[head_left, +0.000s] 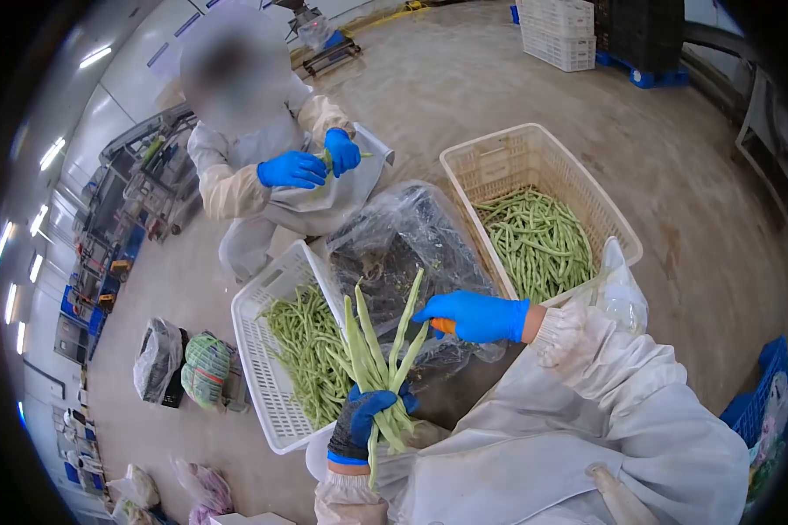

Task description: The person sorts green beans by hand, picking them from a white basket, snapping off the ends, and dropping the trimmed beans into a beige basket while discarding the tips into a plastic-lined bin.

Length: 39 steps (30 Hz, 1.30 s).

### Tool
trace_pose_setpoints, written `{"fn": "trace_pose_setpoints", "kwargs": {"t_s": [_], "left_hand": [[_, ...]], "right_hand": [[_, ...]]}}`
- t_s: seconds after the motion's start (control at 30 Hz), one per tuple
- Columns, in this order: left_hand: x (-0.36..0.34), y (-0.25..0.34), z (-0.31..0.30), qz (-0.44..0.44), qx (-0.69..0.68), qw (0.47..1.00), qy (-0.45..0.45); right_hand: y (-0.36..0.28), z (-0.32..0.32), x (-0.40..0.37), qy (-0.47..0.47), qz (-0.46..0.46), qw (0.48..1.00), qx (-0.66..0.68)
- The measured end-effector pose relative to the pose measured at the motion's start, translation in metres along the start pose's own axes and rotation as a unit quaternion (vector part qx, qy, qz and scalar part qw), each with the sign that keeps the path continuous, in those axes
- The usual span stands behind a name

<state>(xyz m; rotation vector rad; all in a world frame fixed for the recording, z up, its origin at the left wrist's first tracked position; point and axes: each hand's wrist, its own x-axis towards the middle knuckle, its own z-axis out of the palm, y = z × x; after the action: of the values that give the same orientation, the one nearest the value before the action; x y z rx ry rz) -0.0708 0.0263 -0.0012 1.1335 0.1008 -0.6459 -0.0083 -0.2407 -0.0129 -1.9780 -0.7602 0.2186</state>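
My left hand [363, 420], in a blue and dark glove, is closed round a bunch of long green beans [375, 363] that fan upward. My right hand [477, 317], in a blue glove, grips a small tool with an orange handle [444, 325] beside the upper ends of the bunch; any blade is too small to make out. Left of the bunch, a white crate [256, 354] holds many beans. A beige crate [617, 206] with more beans stands at the right. Between the crates lies a dark container lined with clear plastic [411, 232], with green scraps in it.
A co-worker [254, 166] in white sits opposite, blue-gloved hands on a bean. A green net sack [206, 372] and a plastic-lined bin [158, 360] stand at the left. A blue basket [749, 407] is at the far right. White crates [559, 35] are stacked behind.
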Motion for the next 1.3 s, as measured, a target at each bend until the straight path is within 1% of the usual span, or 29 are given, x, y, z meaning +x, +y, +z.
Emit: {"fn": "trace_pose_setpoints", "kwargs": {"t_s": [0.03,0.07,0.13,0.17,0.23,0.27,0.33,0.37,0.43,0.47,0.5,0.53,0.57,0.6,0.63,0.67,0.7,0.73,0.8,0.83,0.9,0.93,1.0,1.07,1.13,1.17,1.2,1.23,1.3], "left_hand": [[0.001,-0.002,-0.002,-0.001,-0.013,1.000,-0.002],[0.002,-0.004,-0.005,-0.001,-0.013,1.000,-0.003],[0.005,-0.008,-0.010,-0.023,-0.050,0.998,-0.004],[0.006,-0.010,-0.010,-0.022,-0.051,0.998,-0.003],[0.009,-0.014,-0.005,-0.006,-0.041,0.999,0.002],[0.011,-0.016,-0.003,-0.005,-0.042,0.999,0.005],[0.017,-0.018,0.002,-0.031,-0.043,0.998,0.020],[0.020,-0.016,0.008,-0.030,-0.034,0.999,0.009],[0.026,-0.016,0.011,-0.027,-0.045,0.999,0.006],[0.026,-0.016,0.010,-0.027,-0.051,0.998,-0.001],[0.020,-0.010,0.011,-0.031,-0.011,0.999,-0.041],[0.005,-0.003,0.023,-0.013,0.043,0.999,0.001],[0.000,-0.004,0.026,0.010,0.049,0.999,0.021],[-0.003,-0.007,0.028,0.031,0.052,0.997,0.041],[0.000,-0.010,0.024,0.030,0.047,0.998,0.043],[0.004,-0.013,0.015,0.034,0.076,0.995,0.045],[0.008,-0.013,0.009,0.040,0.108,0.992,0.045],[0.012,-0.013,0.007,0.041,0.108,0.992,0.041],[0.014,-0.016,0.004,0.041,0.159,0.986,0.032],[0.014,-0.014,0.008,0.027,0.150,0.988,0.028],[0.010,-0.009,0.016,0.025,0.160,0.987,0.016],[0.009,-0.007,0.018,0.026,0.167,0.986,0.008],[0.007,-0.009,0.020,0.028,0.155,0.987,0.016],[0.007,-0.010,0.017,0.029,0.141,0.989,0.027],[0.009,-0.009,0.012,0.009,0.174,0.985,0.004],[0.008,-0.009,0.014,0.009,0.173,0.985,0.004],[0.008,-0.009,0.019,0.030,0.177,0.984,0.014],[0.007,-0.007,0.023,0.052,0.182,0.982,0.023],[0.011,0.000,0.029,0.052,0.193,0.980,0.018]], "right_hand": [[-0.001,0.000,-0.001,0.015,-0.004,0.999,-0.042],[0.001,0.002,-0.001,0.015,-0.005,0.999,-0.043],[0.005,0.010,-0.001,0.077,-0.002,0.996,-0.046],[0.005,0.012,-0.003,0.076,-0.003,0.996,-0.046],[0.003,0.017,-0.005,0.154,-0.024,0.974,-0.165],[0.005,0.021,-0.003,0.152,-0.026,0.974,-0.164],[0.016,0.034,0.002,0.259,0.041,0.963,-0.056],[0.022,0.038,0.005,0.257,0.038,0.964,-0.056],[0.037,0.046,0.011,0.352,0.019,0.933,-0.067],[0.071,0.044,0.017,0.401,0.055,0.913,0.042],[0.103,0.030,0.017,0.445,0.090,0.878,0.150],[0.116,0.001,0.003,0.453,0.150,0.841,0.254],[0.123,-0.020,-0.003,0.454,0.207,0.790,0.356],[0.120,-0.025,0.001,0.452,0.206,0.790,0.357],[0.114,-0.029,0.002,0.441,0.182,0.859,0.184],[0.095,-0.031,0.002,0.415,0.152,0.897,0.004],[0.076,-0.030,0.006,0.432,0.045,0.895,-0.105],[0.039,-0.031,0.014,0.439,-0.064,0.870,-0.214],[-0.010,-0.034,0.022,0.339,-0.151,0.916,-0.149],[-0.018,-0.034,0.025,0.341,-0.148,0.916,-0.150],[-0.026,-0.033,0.029,0.151,-0.118,0.957,-0.219],[-0.025,-0.035,0.029,0.151,-0.119,0.957,-0.219],[-0.020,-0.036,0.032,0.067,-0.120,0.935,-0.326],[-0.015,-0.035,0.033,0.060,-0.122,0.931,-0.338],[-0.014,-0.031,0.032,0.054,-0.121,0.927,-0.351],[-0.015,-0.024,0.031,0.090,-0.109,0.907,-0.397],[-0.017,-0.019,0.030,0.126,-0.098,0.883,-0.442],[-0.009,-0.014,0.029,0.126,-0.098,0.883,-0.442],[0.023,-0.006,0.030,0.271,-0.075,0.909,-0.307]]}}
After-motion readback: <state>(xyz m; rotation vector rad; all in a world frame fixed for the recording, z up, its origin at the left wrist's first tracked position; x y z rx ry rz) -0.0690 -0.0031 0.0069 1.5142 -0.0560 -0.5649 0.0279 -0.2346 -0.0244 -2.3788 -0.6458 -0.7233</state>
